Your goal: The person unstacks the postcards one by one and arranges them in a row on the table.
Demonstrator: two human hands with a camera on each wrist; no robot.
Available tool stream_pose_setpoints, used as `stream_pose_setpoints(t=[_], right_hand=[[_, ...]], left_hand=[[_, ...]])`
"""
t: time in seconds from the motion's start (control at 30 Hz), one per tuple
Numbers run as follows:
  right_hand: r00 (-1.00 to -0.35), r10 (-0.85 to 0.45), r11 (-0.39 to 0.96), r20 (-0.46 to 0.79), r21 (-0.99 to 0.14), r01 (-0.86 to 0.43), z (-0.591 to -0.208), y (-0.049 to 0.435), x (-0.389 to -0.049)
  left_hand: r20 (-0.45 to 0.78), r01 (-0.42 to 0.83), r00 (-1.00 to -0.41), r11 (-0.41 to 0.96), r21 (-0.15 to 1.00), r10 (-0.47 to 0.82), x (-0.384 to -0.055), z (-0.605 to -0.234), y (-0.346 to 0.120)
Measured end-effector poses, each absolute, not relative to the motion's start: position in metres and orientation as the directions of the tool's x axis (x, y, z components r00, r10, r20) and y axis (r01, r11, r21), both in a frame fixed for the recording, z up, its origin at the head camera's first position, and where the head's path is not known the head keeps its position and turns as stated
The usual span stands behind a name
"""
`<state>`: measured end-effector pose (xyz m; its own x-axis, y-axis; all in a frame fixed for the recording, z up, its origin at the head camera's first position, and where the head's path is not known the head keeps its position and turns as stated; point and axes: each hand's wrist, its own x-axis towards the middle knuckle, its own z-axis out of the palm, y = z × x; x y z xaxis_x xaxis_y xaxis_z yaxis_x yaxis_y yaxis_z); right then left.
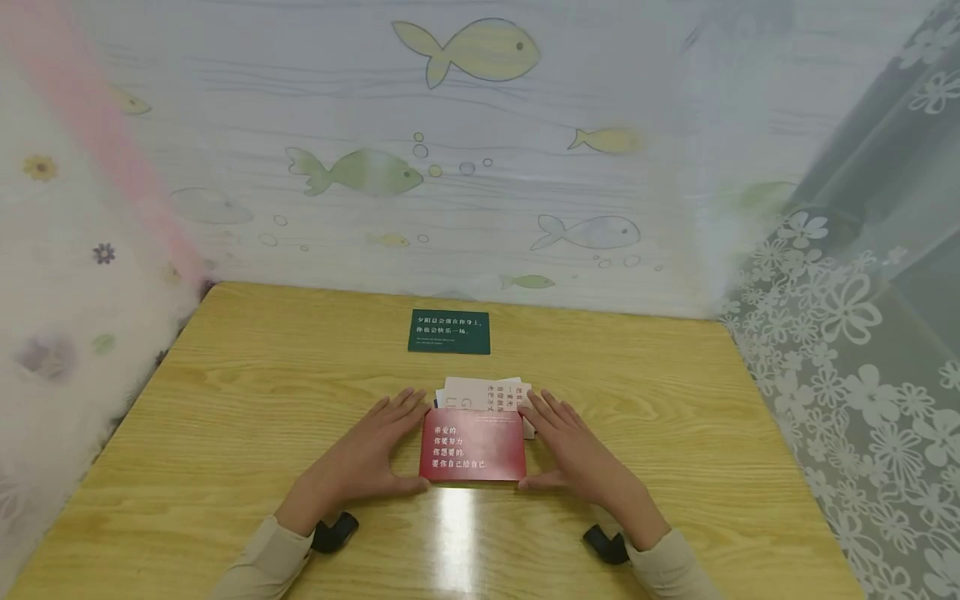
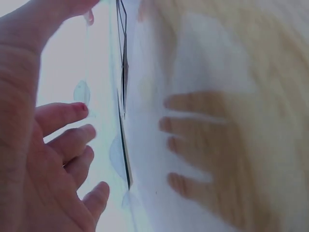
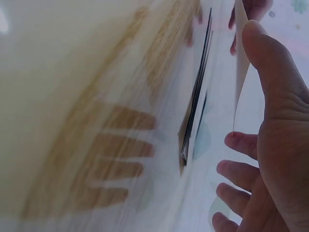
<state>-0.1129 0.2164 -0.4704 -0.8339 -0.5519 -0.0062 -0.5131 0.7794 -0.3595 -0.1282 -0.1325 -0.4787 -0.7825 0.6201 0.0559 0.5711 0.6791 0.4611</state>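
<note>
A red card [image 1: 472, 446] with white lettering spans the space between my two hands. My left hand [image 1: 371, 450] holds its left side, the thumb at the near corner and fingertips at the far one. My right hand [image 1: 581, 454] grips the opposite side the same way. In the right wrist view the card [image 3: 241, 67] appears edge-on between thumb and index fingertip, raised above the table. Just beyond it lies a loose pile of cards, a pale pink card [image 1: 468, 392] on top, partly hidden by the red one. From the side, this pile [image 3: 197, 96] looks thin and uneven.
A dark green card [image 1: 448, 332] with white lettering lies farther back on the wood-grain table [image 1: 285, 358]. Behind the table's far edge hangs a fish-patterned curtain [image 1: 480, 167]. Lace with white flowers [image 1: 847, 317] runs along the right side.
</note>
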Motion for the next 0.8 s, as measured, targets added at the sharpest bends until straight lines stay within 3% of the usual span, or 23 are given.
stream_pose_setpoints(t=[0.37,0.8], right_hand=[[-0.852,-0.523,0.796,0.002,-0.357,-0.489,-0.4689,0.2195,-0.1091],[-0.84,-0.539,0.785,0.067,-0.323,-0.529,-0.4723,0.2218,-0.1101]], left_hand=[[0.229,0.666,-0.743,0.66,0.347,0.629,-0.1287,-0.4798,-0.1306],[0.225,0.65,-0.758,0.683,0.332,0.612,-0.1309,-0.4791,-0.1285]])
